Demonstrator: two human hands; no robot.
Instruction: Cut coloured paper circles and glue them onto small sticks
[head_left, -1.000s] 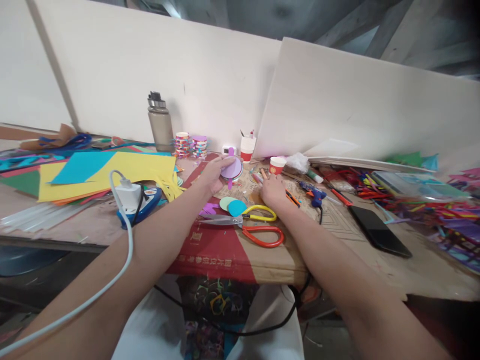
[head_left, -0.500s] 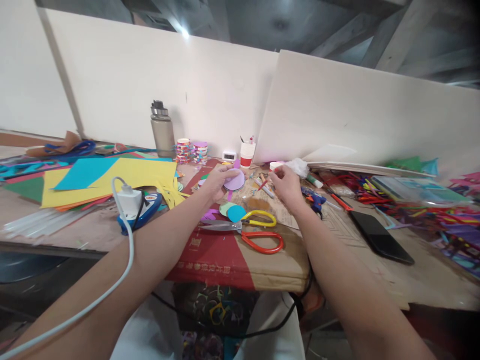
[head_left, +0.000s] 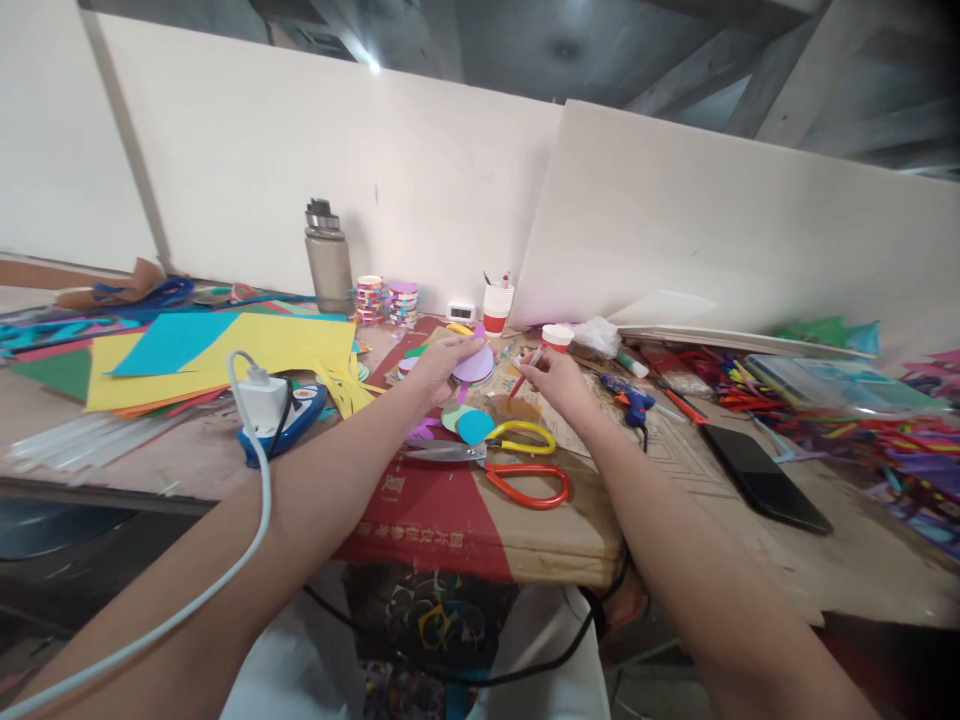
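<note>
Near the middle of the table, my left hand (head_left: 444, 362) is closed on a round purple paper piece (head_left: 475, 364) with narrow strips at its top and bottom. To the right, the fingers of my right hand (head_left: 551, 375) pinch something thin, seemingly a red pencil (head_left: 517, 386) pointing down and left. A white and red paper cup (head_left: 557, 337) stands just behind that hand. Below both hands lie scissors (head_left: 450, 453) with one yellow and one red handle, beside a blue paper circle (head_left: 475, 427) and a pale green one.
Yellow sheets (head_left: 225, 350) and a white plug on a blue base (head_left: 262, 405) lie left. A bottle (head_left: 328, 262) and a cup of pens (head_left: 497, 308) stand behind. At right are a blue glue gun (head_left: 634, 402), a black phone (head_left: 761, 475) and colourful strips.
My right hand has moved left and down, away from the paper cup, nearer the purple piece. The cup shows more fully. My left hand still holds the purple piece.
</note>
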